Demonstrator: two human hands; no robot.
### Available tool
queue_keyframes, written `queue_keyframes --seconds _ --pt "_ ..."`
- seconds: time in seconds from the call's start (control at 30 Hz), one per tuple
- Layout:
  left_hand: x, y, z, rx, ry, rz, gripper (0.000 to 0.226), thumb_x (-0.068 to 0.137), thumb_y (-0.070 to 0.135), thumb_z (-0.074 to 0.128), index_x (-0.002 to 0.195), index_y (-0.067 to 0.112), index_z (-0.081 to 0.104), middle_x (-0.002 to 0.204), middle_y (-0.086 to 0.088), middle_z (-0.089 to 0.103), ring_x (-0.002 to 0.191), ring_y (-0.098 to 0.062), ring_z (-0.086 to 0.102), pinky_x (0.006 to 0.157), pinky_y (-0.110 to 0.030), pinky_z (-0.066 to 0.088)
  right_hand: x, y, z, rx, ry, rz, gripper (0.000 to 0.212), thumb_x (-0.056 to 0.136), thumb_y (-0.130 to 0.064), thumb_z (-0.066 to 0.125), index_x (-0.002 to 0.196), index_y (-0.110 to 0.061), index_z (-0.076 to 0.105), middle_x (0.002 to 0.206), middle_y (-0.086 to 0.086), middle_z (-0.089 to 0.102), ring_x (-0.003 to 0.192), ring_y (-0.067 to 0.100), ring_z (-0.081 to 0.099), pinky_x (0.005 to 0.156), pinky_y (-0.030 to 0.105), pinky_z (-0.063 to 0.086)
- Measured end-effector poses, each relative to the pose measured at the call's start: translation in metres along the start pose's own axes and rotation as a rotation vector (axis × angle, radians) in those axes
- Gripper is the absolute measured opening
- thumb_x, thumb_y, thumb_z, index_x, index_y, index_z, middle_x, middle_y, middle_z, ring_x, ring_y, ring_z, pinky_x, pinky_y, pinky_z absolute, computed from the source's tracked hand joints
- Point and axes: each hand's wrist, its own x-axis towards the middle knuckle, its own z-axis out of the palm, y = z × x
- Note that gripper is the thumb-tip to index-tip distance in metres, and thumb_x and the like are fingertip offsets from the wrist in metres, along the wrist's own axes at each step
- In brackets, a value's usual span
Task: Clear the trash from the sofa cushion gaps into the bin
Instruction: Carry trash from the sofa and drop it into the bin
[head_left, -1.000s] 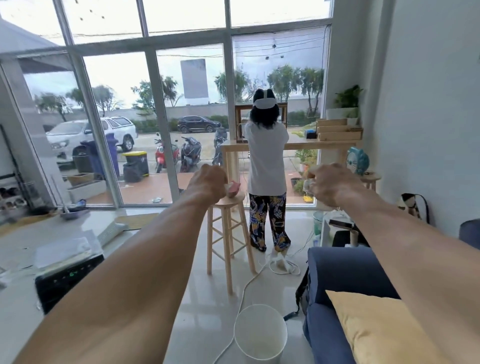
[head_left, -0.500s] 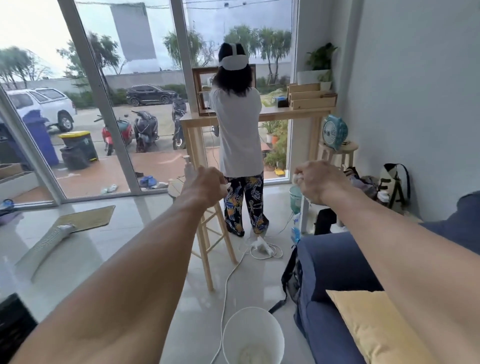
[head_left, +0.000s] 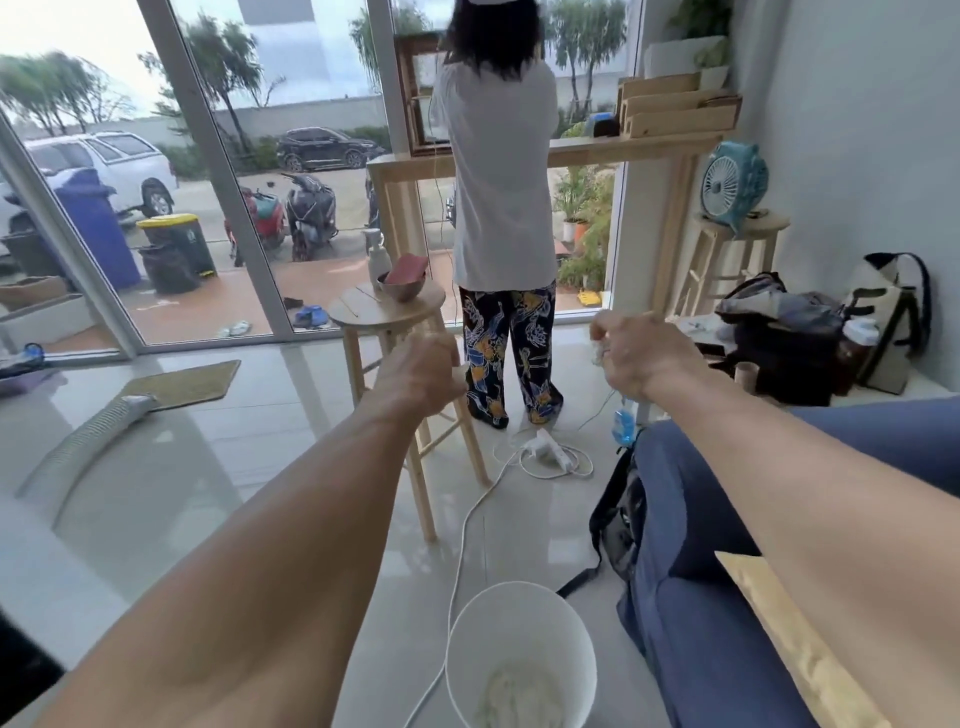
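- holding the left hand (head_left: 421, 371) out in front of the stool (head_left: 387, 312), back of the hand facing up and fingers curling under; not being able to tell whether anything is inside the fist.
- if something is in there, bringing that fist down over the bin before loosening the fingers, not letting go out here over bare floor.
- minding the white cable (head_left: 464, 535) running across the tiles just beside the bin; avoiding snagging it while leaning in.
- aiming for the bin (head_left: 519, 618), standing low on the floor between the two forearms and close to the sofa front, with some pale trash (head_left: 519, 693) already lying at its bottom.
- pinching a small pale scrap (head_left: 600, 356) in the right hand (head_left: 641, 356), fingers clamping tightly on it, well forward of the bin and higher than it.
- judging this as the carry-to-the-bin step: drawing the right hand back until hanging straight above the bin mouth, lowering close to the rim, only then spreading the fingers, a light scrap probably drifting sideways when falling from high up.
- rubbing thumb against fingertips on release, in case the scrap is clinging.
- heading afterwards to the blue sofa (head_left: 701, 597) and checking around the yellow cushion (head_left: 795, 649), the gaps themselves not showing here behind the right forearm.
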Motion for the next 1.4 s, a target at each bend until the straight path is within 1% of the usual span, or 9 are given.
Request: queue_keyframes --seconds 0.23,0.47,0.7,0.8,0.93,1.07,1.17,1.27,1.4 --pt "-0.01 -0.051 0.156 0.014 -0.044 0.001 0.014 0.087 0.024 0.068 0.094 0.013 0.065 0.092 -0.006 0.068 0.079 -0.019 0.065 0.072 -0.035 0.056 -0.016 0.043 0.153 -0.015 -0.013 -0.014 0.027 0.093 -0.006 0.042 0.112 -0.021 0.054 0.109 0.011 0.057 0.09 0.03 0.053 0.075 0.036 0.047" --pt "-0.039 -0.086 0.28 0.028 -0.061 0.02 0.025 0.087 0.03 0.069 0.106 0.014 0.064 0.097 0.0 0.062 0.083 -0.018 0.059 0.068 -0.028 0.046 -0.043 0.084 0.277 -0.049 -0.013 0.031 0.031 0.093 -0.006 0.041 0.117 -0.021 0.054 0.115 0.013 0.056 0.094 0.03 0.053 0.076 0.035 0.045" --pt "-0.061 -0.112 0.338 0.076 -0.063 0.016 0.028 0.086 0.032 0.07 0.108 0.015 0.065 0.111 -0.006 0.065 0.089 -0.019 0.058 0.073 -0.029 0.045 -0.06 0.096 0.347 -0.053 -0.062 0.041 0.028 0.097 -0.032 0.044 0.112 -0.012 0.056 0.115 0.013 0.056 0.097 0.031 0.054 0.075 0.034 0.042" --pt "-0.077 -0.13 0.358 0.098 -0.076 -0.023 0.026 0.087 0.031 0.069 0.104 0.012 0.067 0.104 -0.005 0.067 0.083 -0.02 0.059 0.07 -0.029 0.044 -0.066 0.095 0.387 -0.058 -0.121 0.037 0.026 0.096 -0.036 0.044 0.094 -0.012 0.053 0.11 0.013 0.059 0.086 0.029 0.05 0.071 0.032 0.04" --pt "-0.096 -0.154 0.382 0.071 -0.093 -0.071 0.022 0.087 0.031 0.068 0.096 0.011 0.069 0.097 -0.002 0.067 0.081 -0.018 0.059 0.067 -0.028 0.041 -0.075 0.092 0.441 -0.057 -0.211 0.064 0.029 0.093 -0.035 0.043 0.092 -0.011 0.058 0.113 0.015 0.059 0.086 0.03 0.049 0.071 0.032 0.039" --pt "-0.11 -0.167 0.405 0.039 -0.097 -0.101 0.023 0.088 0.034 0.067 0.097 0.014 0.073 0.094 0.002 0.066 0.079 -0.015 0.059 0.065 -0.026 0.042 -0.084 0.088 0.482 -0.07 -0.274 0.032 0.029 0.093 -0.033 0.048 0.105 -0.011 0.063 0.117 0.014 0.06 0.103 0.035 0.057 0.073 0.032 0.039" --pt "-0.12 -0.18 0.432 0.056 -0.135 -0.139 0.025 0.085 0.035 0.067 0.103 0.019 0.073 0.103 -0.003 0.069 0.087 -0.019 0.061 0.069 -0.03 0.047 -0.091 0.084 0.514 -0.045 -0.318 0.006 0.028 0.092 -0.026 0.051 0.117 -0.024 0.063 0.126 0.011 0.058 0.113 0.034 0.055 0.087 0.035 0.045" --pt "-0.13 -0.191 0.45 0.073 -0.188 -0.191 0.025 0.084 0.034 0.066 0.105 0.023 0.072 0.108 -0.007 0.068 0.096 -0.026 0.062 0.076 -0.032 0.048 -0.1 0.083 0.531 0.032 -0.394 -0.023 0.051 0.091 -0.017 0.051 0.137 -0.039 0.047 0.139 0.009 0.049 0.123 0.033 0.05 0.095 0.035 0.043" --pt "-0.132 -0.196 0.461 0.05 -0.202 -0.242 0.021 0.083 0.032 0.064 0.102 0.027 0.073 0.109 -0.007 0.066 0.099 -0.029 0.061 0.077 -0.031 0.046 -0.097 0.095 0.536 0.009 -0.372 -0.023 0.064 0.086 -0.006 0.043 0.141 -0.039 0.04 0.137 0.01 0.051 0.119 0.033 0.051 0.093 0.036 0.047"
